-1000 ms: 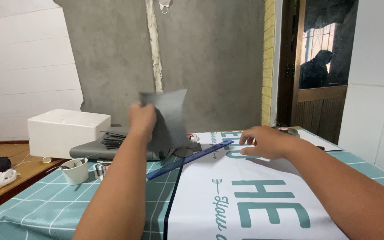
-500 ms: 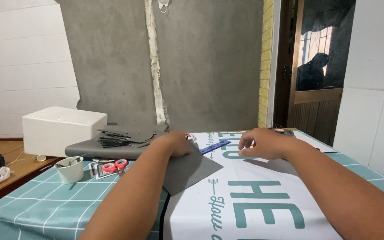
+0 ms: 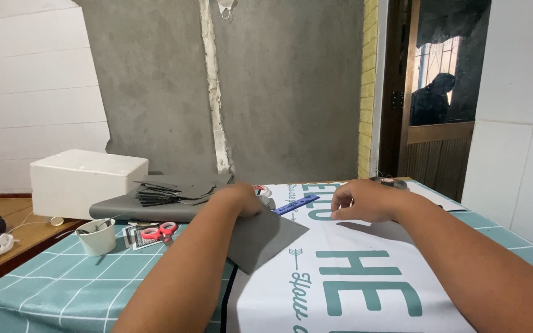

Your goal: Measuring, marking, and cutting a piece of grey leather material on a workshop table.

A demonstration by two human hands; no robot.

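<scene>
My left hand [image 3: 242, 198] presses down on the far edge of a grey sheet [image 3: 263, 237] that lies flat on the white printed banner [image 3: 353, 277]. My right hand [image 3: 365, 200] hovers just above the banner with its fingers curled and pinched together; whether it holds anything small I cannot tell. A blue ruler [image 3: 296, 204] lies between the two hands. Behind my left hand, several dark cut pieces [image 3: 171, 190] sit stacked on a grey folded sheet [image 3: 143, 211].
Red-handled scissors [image 3: 158, 232] and a small white cup [image 3: 96, 237] sit at the left on the teal tiled tablecloth [image 3: 63, 283]. A white foam box [image 3: 87, 182] stands further back. A tape roll [image 3: 390, 182] lies near the far right edge. A doorway opens at right.
My left hand brought the grey sheet down from upright in the air and laid it flat on the banner. My right hand stayed nearly in place.
</scene>
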